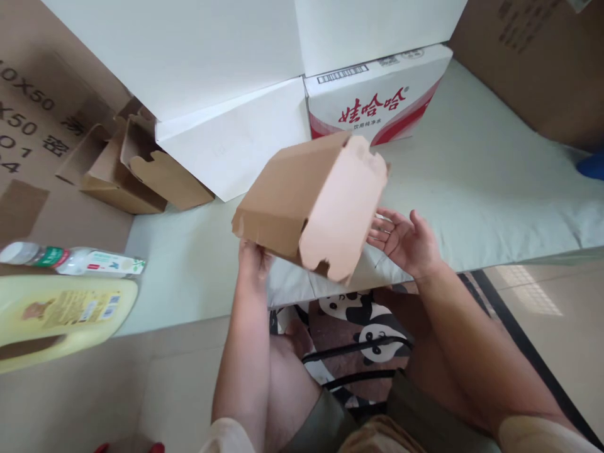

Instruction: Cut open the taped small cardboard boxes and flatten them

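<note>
A brown cardboard box (287, 189) with notched flaps is held tilted above the covered table. Its pale notched side (342, 207) faces right. My left hand (255, 257) grips the box at its lower left edge, and most of its fingers are hidden behind the cardboard. Beside the pale side, my right hand (406, 242) is open, palm up with fingers apart. Those fingertips lie close to the box edge; whether they touch it I cannot tell.
More folded brown boxes (141, 170) stand at the left. A clear bottle (78, 259) and a yellow jug (66, 314) are near the left edge. White cartons, one with red lettering (377, 104), line the back of the pale green table cover (495, 182). A blue object (592, 166) sits far right.
</note>
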{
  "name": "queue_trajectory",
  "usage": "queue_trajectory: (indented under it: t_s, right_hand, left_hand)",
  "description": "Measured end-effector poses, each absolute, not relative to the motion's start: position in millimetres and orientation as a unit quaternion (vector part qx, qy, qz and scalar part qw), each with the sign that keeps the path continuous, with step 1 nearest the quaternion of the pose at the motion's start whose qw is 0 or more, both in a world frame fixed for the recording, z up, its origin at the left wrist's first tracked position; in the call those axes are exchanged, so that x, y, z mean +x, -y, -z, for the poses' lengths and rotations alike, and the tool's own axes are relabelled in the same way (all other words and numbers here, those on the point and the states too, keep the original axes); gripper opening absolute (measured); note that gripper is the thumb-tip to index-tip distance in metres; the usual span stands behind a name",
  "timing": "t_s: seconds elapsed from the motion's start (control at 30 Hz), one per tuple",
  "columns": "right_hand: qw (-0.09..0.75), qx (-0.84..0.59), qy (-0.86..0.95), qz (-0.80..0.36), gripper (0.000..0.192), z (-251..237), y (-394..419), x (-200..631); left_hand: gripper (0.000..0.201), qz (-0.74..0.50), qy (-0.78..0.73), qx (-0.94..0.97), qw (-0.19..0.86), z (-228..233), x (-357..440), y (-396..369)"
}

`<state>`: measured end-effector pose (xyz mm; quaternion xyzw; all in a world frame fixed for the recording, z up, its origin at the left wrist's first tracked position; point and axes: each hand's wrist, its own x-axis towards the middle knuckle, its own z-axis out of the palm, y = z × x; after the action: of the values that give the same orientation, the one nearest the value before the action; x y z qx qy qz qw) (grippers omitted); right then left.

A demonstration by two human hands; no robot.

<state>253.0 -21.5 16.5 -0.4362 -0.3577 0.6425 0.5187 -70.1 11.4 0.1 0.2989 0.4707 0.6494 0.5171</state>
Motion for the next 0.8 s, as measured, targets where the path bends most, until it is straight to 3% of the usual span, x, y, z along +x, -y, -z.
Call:
queue_trajectory:
  t_s: [0.13, 0.3, 0.5, 0.7, 0.8]
  right_hand:
    - [0.515, -0.412, 0.341, -0.670, 0.064, -15.9, 22.1, 249.1]
    - [0.522, -0.425, 0.315, -0.669, 0.059, -8.6, 21.4, 248.5]
    - [0.493, -0.586, 0.196, -0.612, 0.025, -5.7, 15.7, 250.2]
    - [0.419, -0.610, 0.184, -0.647, 0.023, -16.9, 17.2, 266.5]
    - [0.424, -0.617, 0.203, -0.631, 0.018, -26.1, 28.7, 265.2]
  left_hand:
    - [0.049, -0.665, -0.494, 0.307, 0.469, 5.4, -64.8, -11.7]
    - [0.039, -0.600, -0.495, 0.518, 0.355, 8.1, -66.0, -5.7]
    - [0.047, -0.380, -0.485, 0.696, 0.368, 7.2, -70.5, -1.3]
    - [0.037, -0.368, -0.468, 0.729, 0.339, 9.6, -70.2, -0.8]
    - [0.030, -0.379, -0.494, 0.711, 0.327, 7.8, -70.0, 0.6]
